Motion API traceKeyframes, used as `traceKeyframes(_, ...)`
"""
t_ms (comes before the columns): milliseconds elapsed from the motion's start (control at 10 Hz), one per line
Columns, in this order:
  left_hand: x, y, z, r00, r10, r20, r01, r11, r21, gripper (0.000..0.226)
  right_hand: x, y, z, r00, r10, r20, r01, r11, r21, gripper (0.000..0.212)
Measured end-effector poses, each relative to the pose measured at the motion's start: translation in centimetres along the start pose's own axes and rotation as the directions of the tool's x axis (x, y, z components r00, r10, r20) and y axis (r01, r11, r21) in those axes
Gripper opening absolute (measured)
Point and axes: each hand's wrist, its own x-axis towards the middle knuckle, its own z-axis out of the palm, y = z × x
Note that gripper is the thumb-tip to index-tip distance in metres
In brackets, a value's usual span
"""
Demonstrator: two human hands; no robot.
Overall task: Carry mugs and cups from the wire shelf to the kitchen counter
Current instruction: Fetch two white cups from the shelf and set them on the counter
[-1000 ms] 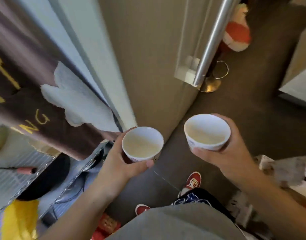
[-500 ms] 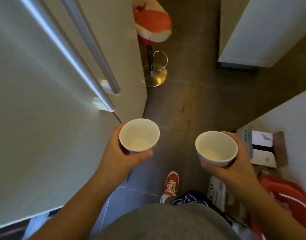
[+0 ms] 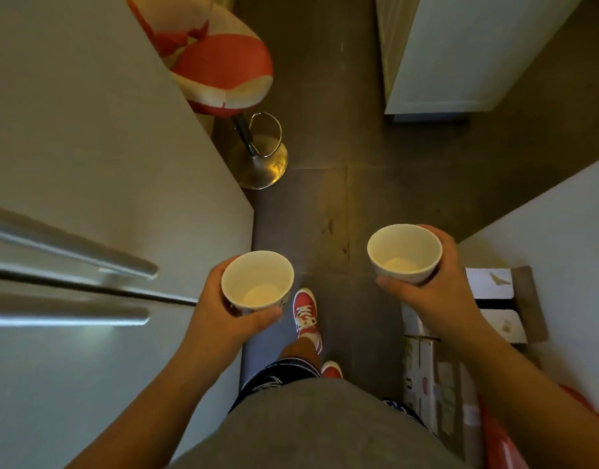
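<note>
I hold two white cups upright in front of me, both empty inside. My left hand (image 3: 220, 319) is wrapped around the left cup (image 3: 257, 282), thumb on its near side. My right hand (image 3: 433, 292) grips the right cup (image 3: 404, 253) from the right side, a little higher and farther forward. Both cups hang over the dark tiled floor. Neither the wire shelf nor the kitchen counter is in view.
A tall steel fridge (image 3: 88, 164) with long bar handles fills the left. An orange and white bar stool (image 3: 223, 72) on a metal base stands ahead. A white cabinet (image 3: 460, 55) is at the upper right; cardboard boxes (image 3: 494, 299) and a white wall line the right.
The view has swung right and down the corridor, the brown cloth and the cluttered surface at the left have left the frame. Both cups stay held; the right one is farther from the left.
</note>
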Motion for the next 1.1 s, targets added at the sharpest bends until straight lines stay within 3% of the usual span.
traceKeyframes(100,5.3,1.0,1.1,1.000,-0.014,0.010,0.014,0.997,-0.072,0.089,5.4,-0.3,0.0,1.000,0.006,-0.027,-0.006,1.000,-0.005,0.090)
traceKeyframes(200,12.2,2.2,2.1,0.999,-0.007,0.050,0.008,1.000,-0.025,0.073,10.9,-0.9,-0.6,0.998,0.023,-0.061,-0.023,1.000,-0.002,0.092)
traceKeyframes(500,30.1,10.2,9.2,0.960,0.052,0.274,-0.044,0.998,-0.035,0.067,21.2,-2.5,-6.6,0.958,0.095,-0.272,-0.088,0.995,0.039,0.091)
traceKeyframes(600,35.0,13.6,13.0,0.927,0.107,0.358,-0.104,0.994,-0.026,0.068,23.3,-1.7,-10.0,0.914,0.181,-0.363,-0.155,0.983,0.100,0.102)
traceKeyframes(700,39.6,17.4,17.6,0.885,0.147,0.442,-0.141,0.989,-0.046,0.068,24.8,0.1,-13.0,0.890,0.226,-0.397,-0.238,0.971,0.021,0.098)
traceKeyframes(800,43.6,20.9,22.7,0.856,0.140,0.497,-0.127,0.990,-0.059,0.072,27.7,1.3,-16.3,0.865,0.252,-0.434,-0.265,0.964,0.031,0.092)
traceKeyframes(900,47.1,23.8,27.3,0.841,0.142,0.521,-0.134,0.990,-0.054,0.076,32.5,1.9,-19.1,0.829,0.217,-0.515,-0.204,0.975,0.083,0.105)
traceKeyframes(1100,53.1,28.0,32.4,0.833,0.127,0.539,-0.123,0.991,-0.044,0.072,41.0,2.9,-24.7,0.836,0.269,-0.478,-0.233,0.963,0.134,0.091)
